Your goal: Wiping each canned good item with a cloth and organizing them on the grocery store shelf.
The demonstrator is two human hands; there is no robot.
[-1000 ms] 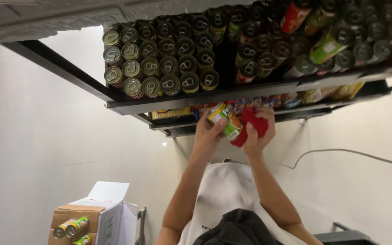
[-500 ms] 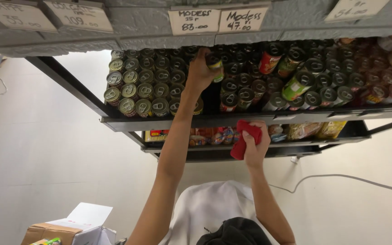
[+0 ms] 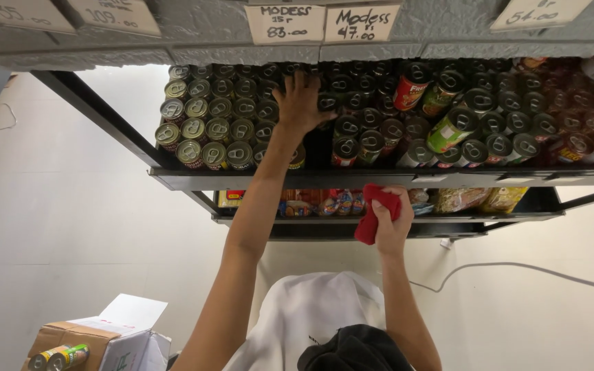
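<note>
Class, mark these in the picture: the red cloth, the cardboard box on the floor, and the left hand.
red cloth (image 3: pixel 372 221), head view, on its bunched lower fold.
cardboard box (image 3: pixel 56 336), head view, on its brown flap.
left hand (image 3: pixel 302 103), head view, on its back.

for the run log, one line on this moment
left hand: on cans, shelf | right hand: holds red cloth

**A small grocery shop, seen at its shelves**

This is a shop. A dark metal shelf (image 3: pixel 352 180) carries tins (image 3: pixel 214 127) packed in tight rows, many of one kind, ring-pull tops facing out. Above them, handwritten price cards (image 3: pixel 317 22) are fixed along the edge of a grey upper shelf (image 3: pixel 173 38). A lower shelf (image 3: pixel 407 221) holds packets of food (image 3: pixel 472 199). On the pale floor (image 3: pixel 70 206) stands an opened cardboard carton (image 3: pixel 97 340) with more tins (image 3: pixel 60 357) in it, the sort stock arrives in.
</note>
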